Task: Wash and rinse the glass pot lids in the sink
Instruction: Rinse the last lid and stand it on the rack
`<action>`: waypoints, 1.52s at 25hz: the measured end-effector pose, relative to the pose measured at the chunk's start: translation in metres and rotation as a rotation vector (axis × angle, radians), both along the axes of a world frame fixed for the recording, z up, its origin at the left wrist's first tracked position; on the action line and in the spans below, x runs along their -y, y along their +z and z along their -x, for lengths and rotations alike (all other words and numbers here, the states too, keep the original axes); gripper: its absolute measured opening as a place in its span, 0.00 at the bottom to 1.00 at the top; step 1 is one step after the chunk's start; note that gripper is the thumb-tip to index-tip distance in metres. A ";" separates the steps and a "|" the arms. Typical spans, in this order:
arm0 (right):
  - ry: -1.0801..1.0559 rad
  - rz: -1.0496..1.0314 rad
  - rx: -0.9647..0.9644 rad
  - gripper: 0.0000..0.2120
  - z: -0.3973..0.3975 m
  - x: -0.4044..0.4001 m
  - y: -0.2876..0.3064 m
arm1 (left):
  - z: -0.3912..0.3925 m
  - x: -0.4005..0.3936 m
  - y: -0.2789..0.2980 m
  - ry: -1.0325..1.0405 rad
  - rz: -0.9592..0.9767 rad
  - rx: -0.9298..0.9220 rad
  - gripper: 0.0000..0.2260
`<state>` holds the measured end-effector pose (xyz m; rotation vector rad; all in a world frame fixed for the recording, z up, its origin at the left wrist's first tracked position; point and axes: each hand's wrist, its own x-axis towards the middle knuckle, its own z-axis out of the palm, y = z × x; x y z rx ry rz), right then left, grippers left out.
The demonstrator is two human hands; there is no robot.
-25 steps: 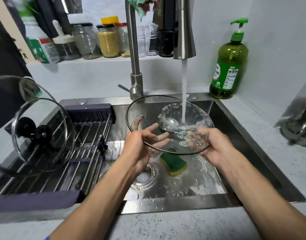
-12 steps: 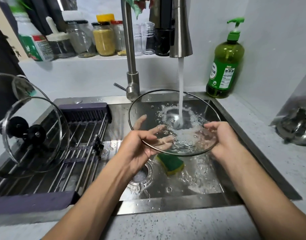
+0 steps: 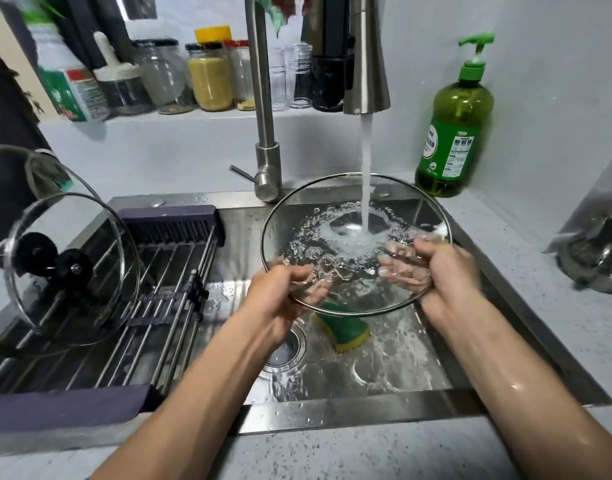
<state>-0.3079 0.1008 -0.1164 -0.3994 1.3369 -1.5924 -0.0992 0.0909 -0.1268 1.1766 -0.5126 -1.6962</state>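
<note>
Glass lid (image 3: 332,209), fingers (image 3: 398,271) blurred beneath running water (image 3: 366,174).

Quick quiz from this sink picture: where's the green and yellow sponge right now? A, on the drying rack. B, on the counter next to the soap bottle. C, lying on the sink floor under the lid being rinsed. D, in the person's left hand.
C: the sponge lies on the wet floor of the sink, below the glass lid that both hands hold under the running water.

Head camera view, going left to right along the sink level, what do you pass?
Glass lid on the drying rack → left hand → lid under the water stream → right hand → green soap bottle → steel pot.
</note>
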 end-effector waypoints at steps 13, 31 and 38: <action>0.034 -0.092 -0.012 0.16 0.000 -0.012 0.007 | 0.002 -0.008 -0.007 -0.259 0.338 0.750 0.33; 0.607 -0.347 -1.329 0.23 -0.018 -0.002 -0.033 | -0.087 -0.049 0.081 0.049 0.269 0.585 0.10; 0.691 -0.356 -1.389 0.23 -0.013 0.006 -0.037 | -0.186 -0.067 0.143 0.318 0.480 0.992 0.16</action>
